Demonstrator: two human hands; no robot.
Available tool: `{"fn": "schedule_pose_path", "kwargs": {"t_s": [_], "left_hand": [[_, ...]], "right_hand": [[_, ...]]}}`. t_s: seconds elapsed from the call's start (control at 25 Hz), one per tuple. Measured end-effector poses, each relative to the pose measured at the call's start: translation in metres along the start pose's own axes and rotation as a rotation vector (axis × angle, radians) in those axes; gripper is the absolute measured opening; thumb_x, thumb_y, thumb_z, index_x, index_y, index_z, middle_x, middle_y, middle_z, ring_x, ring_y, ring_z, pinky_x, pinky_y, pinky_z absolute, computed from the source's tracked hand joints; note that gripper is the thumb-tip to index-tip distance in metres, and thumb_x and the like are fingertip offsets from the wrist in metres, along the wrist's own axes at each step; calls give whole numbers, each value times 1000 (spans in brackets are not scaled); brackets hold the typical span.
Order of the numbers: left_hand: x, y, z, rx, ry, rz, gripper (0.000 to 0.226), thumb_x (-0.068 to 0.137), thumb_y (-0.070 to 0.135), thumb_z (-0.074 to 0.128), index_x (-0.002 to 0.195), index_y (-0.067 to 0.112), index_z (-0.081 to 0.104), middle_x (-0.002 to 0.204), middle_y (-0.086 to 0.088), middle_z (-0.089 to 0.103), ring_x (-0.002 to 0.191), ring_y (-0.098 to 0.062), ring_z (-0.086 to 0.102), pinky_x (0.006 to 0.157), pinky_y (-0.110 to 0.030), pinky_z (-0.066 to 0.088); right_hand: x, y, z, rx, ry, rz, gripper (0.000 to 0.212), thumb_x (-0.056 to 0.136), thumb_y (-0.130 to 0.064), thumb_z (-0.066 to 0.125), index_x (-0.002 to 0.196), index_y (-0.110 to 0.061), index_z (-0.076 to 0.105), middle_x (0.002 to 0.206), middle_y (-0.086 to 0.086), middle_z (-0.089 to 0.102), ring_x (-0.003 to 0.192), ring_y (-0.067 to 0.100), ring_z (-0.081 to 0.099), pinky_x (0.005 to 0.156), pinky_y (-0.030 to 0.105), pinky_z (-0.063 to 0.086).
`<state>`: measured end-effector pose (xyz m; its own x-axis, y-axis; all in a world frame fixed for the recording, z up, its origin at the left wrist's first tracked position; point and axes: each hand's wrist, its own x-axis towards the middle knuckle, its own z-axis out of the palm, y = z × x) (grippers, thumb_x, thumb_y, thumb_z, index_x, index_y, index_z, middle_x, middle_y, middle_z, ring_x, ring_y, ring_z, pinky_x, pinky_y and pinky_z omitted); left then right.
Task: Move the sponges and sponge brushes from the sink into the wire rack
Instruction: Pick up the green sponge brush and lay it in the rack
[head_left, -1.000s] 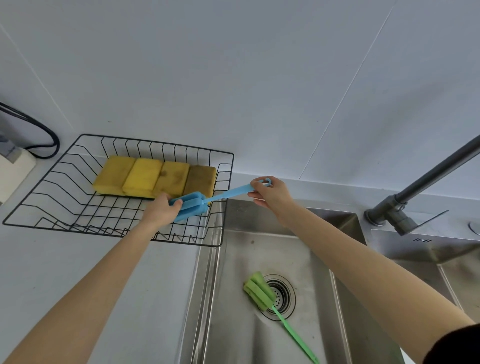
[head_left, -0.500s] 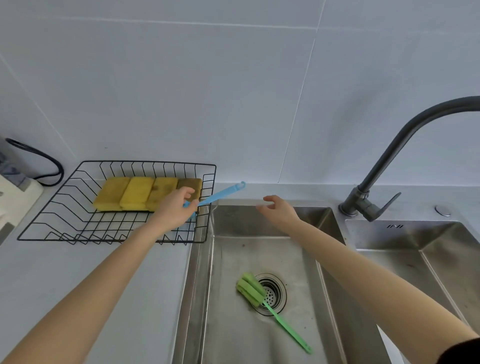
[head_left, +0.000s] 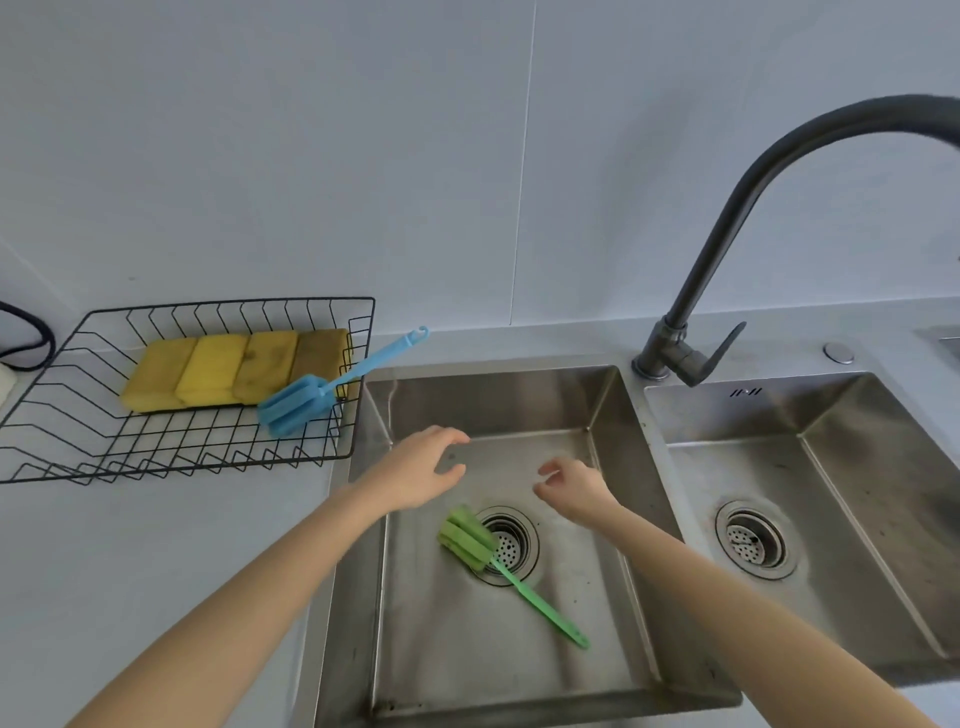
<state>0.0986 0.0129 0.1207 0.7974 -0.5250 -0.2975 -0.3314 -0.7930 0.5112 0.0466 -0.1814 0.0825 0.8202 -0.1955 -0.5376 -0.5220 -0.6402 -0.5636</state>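
Green sponge brush (head_left: 467, 540) lies in left sink basin (head_left: 613, 415), foam head at 9 o'clock of drain (head_left: 506, 543), handle running toward 5 o'clock. Left hand (head_left: 421, 475) and right hand (head_left: 574, 491) hover above, both released, holding nothing. Best grip: thin handle, not soggy foam. Blue sponge brush (head_left: 298, 402) and four yellow sponges (head_left: 236, 369) already in wire rack (head_left: 62, 441) on bench (head_left: 156, 545); lay green one beside blue.

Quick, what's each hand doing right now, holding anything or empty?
Left hand: open, empty, fingers spread above the sink basin.
Right hand: open, empty, fingers loosely curled, above the green sponge brush but not touching it.
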Motion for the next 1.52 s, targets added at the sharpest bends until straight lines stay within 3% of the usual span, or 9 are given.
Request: {"fn": "schedule_pose_path", "kwargs": {"t_s": [0.36, 0.64, 0.8, 0.92, 1.04, 1.12, 1.28, 1.4, 1.52], "left_hand": [[21, -23, 87, 140, -212, -45, 46, 90, 19, 48, 135, 15, 39, 141, -6, 45, 130, -23, 41, 110, -39, 33], [24, -32, 130, 435, -371, 34, 58, 89, 22, 49, 142, 17, 26, 151, -4, 27, 139, -25, 23, 111, -40, 26], [26, -37, 145, 445, -336, 20, 64, 86, 18, 52, 143, 16, 23, 155, -3, 18, 142, -23, 13, 113, -43, 23], [27, -40, 153, 454, -261, 25, 63, 82, 11, 56, 141, 16, 31, 152, -6, 28, 140, -25, 24, 110, -44, 28], [28, -44, 154, 520, -143, 75, 66, 47, 11, 84, 110, 18, 65, 115, -8, 68, 103, -26, 65, 82, -41, 54], [29, -48, 154, 558, -81, 79, 68, 29, 15, 90, 95, 18, 72, 94, -5, 74, 80, -25, 70, 67, -34, 57], [25, -48, 142, 563, -5, 71, 64, 28, 38, 90, 87, 19, 73, 80, 1, 73, 67, -18, 69, 58, -30, 56], [18, -38, 132, 444, -5, 12, 54, 64, 40, 76, 110, 16, 64, 106, -4, 69, 95, -24, 64, 80, -37, 52], [14, -30, 126, 333, -41, -14, 61, 85, 36, 54, 138, 15, 33, 140, -5, 42, 129, -24, 37, 108, -38, 29]], "right_hand": [[14, 71, 65, -12, -156, 169, 35, 86, -18, 52, 119, -10, 57, 120, 12, 64, 110, 27, 59, 91, 29, 48], [12, 96, 106, -243, -247, 135, 39, 88, -23, 53, 125, -10, 49, 129, 13, 49, 119, 30, 50, 94, 35, 45], [9, 104, 114, -404, -196, 77, 39, 91, -19, 47, 127, -7, 43, 130, 14, 46, 121, 31, 45, 93, 37, 44], [8, 107, 117, -458, -164, 54, 35, 91, -15, 46, 125, -7, 45, 129, 14, 48, 119, 31, 46, 93, 38, 43], [8, 107, 115, -346, -141, 43, 32, 90, -15, 47, 121, -8, 49, 126, 13, 50, 116, 31, 48, 91, 36, 44], [7, 105, 108, -209, -131, 11, 30, 88, -16, 50, 117, -9, 55, 122, 11, 53, 111, 29, 53, 87, 33, 45], [1, 92, 72, -19, -54, -90, 23, 86, -15, 58, 106, -9, 68, 100, 9, 59, 90, 23, 58, 77, 23, 42], [-2, 79, 39, 35, -25, -134, 18, 84, -18, 64, 99, -12, 71, 84, -4, 55, 77, 11, 51, 60, 10, 37], [-8, 67, 12, 161, -2, -118, 8, 80, -16, 68, 76, -23, 68, 63, -11, 62, 56, -3, 59, 55, 2, 43]]}}
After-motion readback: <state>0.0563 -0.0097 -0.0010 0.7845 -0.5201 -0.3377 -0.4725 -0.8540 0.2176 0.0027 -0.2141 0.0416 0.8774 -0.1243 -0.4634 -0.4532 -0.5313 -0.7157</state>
